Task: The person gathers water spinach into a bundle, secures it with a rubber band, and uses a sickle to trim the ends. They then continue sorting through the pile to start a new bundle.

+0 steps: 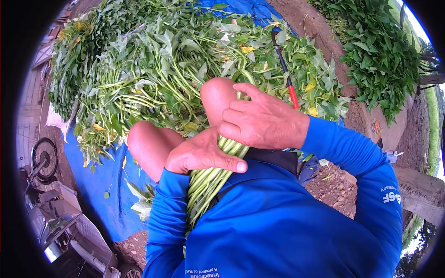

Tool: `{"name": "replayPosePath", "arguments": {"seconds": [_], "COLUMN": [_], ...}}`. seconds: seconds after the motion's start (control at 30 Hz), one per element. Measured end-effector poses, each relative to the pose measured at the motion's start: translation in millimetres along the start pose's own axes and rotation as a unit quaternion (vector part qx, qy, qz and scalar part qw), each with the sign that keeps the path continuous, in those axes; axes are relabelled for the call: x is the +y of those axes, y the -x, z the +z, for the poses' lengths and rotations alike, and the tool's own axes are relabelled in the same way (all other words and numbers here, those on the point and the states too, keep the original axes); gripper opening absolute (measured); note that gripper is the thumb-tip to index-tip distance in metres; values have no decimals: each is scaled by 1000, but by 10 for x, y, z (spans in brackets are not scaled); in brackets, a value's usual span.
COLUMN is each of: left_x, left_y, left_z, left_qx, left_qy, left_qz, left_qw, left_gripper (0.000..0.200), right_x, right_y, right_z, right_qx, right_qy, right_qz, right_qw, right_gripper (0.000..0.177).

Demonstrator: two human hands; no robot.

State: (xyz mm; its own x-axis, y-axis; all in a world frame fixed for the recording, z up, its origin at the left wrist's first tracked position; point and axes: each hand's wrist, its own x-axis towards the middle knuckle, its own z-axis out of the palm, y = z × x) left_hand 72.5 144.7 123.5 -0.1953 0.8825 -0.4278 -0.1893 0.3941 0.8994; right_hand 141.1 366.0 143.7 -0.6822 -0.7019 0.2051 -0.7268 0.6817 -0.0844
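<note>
big pile of leafy greens (pixel 176 60) is lying across the upper half of the view, stems & leaves tangled, w/ a few yellow leaves mixed in. it's sitting on a blue tarp (pixel 106 180) that's showing bare at lower left, w/ loose leaves scattered on it. a 2nd heap of greens (pixel 380 55) is lying at upper rt on bare dirt ground (pixel 333 185), well apart from the main pile.

person in a blue long-sleeve shirt (pixel 278 222) is filling the bottom of the frame, w/ two bare knees (pixel 150 146) poking up in front of the pile.

bundle of green stems (pixel 208 183) is running diagonally from the chest up toward the knees, cut ends pointing down at the shirt, mid part passing under both hands. left hand (pixel 199 155) is wrapping round the bundle from the left, fingers clenched on the stems, thumb lying flat across the top. right hand (pixel 264 123) is gripping the same bundle just above, touching the left hand, fingers curled over & closing on the stems.

long tool w/ black & red handle (pixel 285 69) is lying on the pile, just beyond the rt hand, not touched.

at far left, a wheel (pixel 44 155) & some metal bits are standing off the tarp; can't tell more.
</note>
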Motion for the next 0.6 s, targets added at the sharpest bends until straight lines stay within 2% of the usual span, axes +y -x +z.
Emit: {"name": "replayPosePath", "arguments": {"seconds": [0.03, 0.07, 0.13, 0.2, 0.23, 0.27, 0.3, 0.37, 0.43, 0.5, 0.57, 0.6], "left_x": [-48, -102, -102, -237, -309, -324, -412, -438, -489, -497, -483, -490], "left_y": [17, 26, 66, 175, 254, 328, 378, 428, 459, 436, 412, 375], "left_z": [29, 32, -21, -98, -132, -172, -273, -294, -361, -346, -305, -269], "left_qx": [22, 45, 75, 107, 122, 159, 157, 168, 135, 115, 114, 113], "left_qy": [45, 88, 158, 285, 344, 344, 348, 360, 363, 365, 363, 368], "left_qz": [-17, -31, -45, 48, 95, 110, 111, 116, 108, 102, 101, 101], "left_qw": [999, 995, 984, 951, 926, 919, 918, 910, 916, 918, 919, 917], "left_gripper": [76, 75, 71, 74, 75, 81, 82, 82, 79, 77, 76, 76], "right_x": [41, 84, 5, -106, -165, -184, -199, -229, -312, -383, -347, -265], "right_y": [-58, -76, -164, -165, -58, 29, 116, 261, 40, -225, -480, -591], "right_z": [-54, -13, -384, -651, -719, -669, -618, -160, 123, 409, 455, 415], "right_qx": [9, 53, 118, 232, 297, 288, 289, 146, 128, 236, 298, 308], "right_qy": [16, 11, 84, -21, -160, -296, -418, -629, -702, -719, -729, -734], "right_qz": [-21, -25, 73, 186, 247, 294, 343, 410, 391, 388, 354, 325], "right_qw": [1000, 998, 987, 955, 908, 862, 790, 644, 581, 526, 504, 510], "right_gripper": [21, 30, 36, 40, 41, 44, 47, 56, 75, 69, 69, 71]}}
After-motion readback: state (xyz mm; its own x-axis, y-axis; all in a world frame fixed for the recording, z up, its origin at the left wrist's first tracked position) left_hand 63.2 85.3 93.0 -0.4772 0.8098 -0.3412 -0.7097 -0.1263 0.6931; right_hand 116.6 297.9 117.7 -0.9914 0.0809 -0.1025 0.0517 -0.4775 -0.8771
